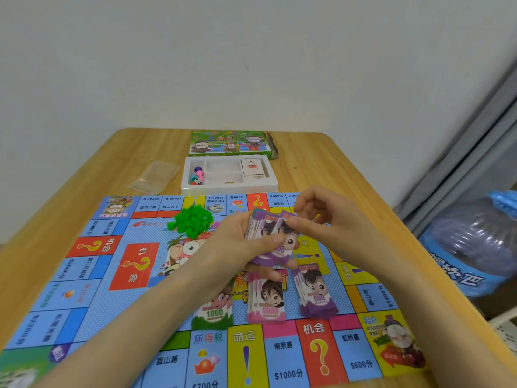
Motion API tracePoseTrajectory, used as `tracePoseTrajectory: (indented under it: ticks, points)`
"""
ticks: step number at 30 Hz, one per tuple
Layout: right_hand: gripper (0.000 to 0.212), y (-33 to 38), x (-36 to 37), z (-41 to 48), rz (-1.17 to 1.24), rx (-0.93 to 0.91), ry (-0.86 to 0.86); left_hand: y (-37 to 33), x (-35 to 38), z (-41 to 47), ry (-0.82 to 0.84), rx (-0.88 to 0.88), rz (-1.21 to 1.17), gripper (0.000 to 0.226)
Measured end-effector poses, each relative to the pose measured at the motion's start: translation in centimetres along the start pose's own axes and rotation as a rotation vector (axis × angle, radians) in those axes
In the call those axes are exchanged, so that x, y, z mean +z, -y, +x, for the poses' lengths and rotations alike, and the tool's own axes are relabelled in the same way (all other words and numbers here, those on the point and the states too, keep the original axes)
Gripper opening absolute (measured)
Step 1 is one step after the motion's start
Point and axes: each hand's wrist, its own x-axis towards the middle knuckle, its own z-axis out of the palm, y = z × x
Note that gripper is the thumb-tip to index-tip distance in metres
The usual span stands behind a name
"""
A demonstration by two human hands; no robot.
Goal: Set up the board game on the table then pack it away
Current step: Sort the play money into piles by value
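Note:
The colourful game board lies flat on the wooden table. My left hand grips a stack of purple play money above the board's middle. My right hand pinches the top note of that stack at its far edge. On the board below lie three sorted piles: green 1000 notes, pink 5000 notes and purple 500 notes. A heap of green plastic houses sits on the board's far side.
A white plastic tray behind the board holds pawns and a die and a card deck. The green game box stands behind it. An empty clear bag lies to the left. A blue bagged bundle stands right of the table.

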Motion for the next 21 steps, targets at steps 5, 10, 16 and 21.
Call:
tracePoseTrajectory:
  ticks: [5,10,16,21]
  points:
    - [0.011,0.2,-0.1,-0.1,0.069,-0.002,0.012,0.1,0.0,0.0,0.009,0.007,0.011,0.018]
    - [0.013,0.1,0.0,-0.1,-0.004,-0.031,0.026,0.1,0.2,0.1,0.005,0.005,-0.006,0.019]
    - [0.026,0.1,-0.2,0.2,-0.032,0.004,-0.061,-0.1,0.1,0.3,-0.008,-0.027,-0.168,0.020]
    - [0.022,0.8,-1.1,0.1,0.061,0.104,-0.094,0.2,0.2,0.6,-0.034,-0.026,-0.185,0.020]
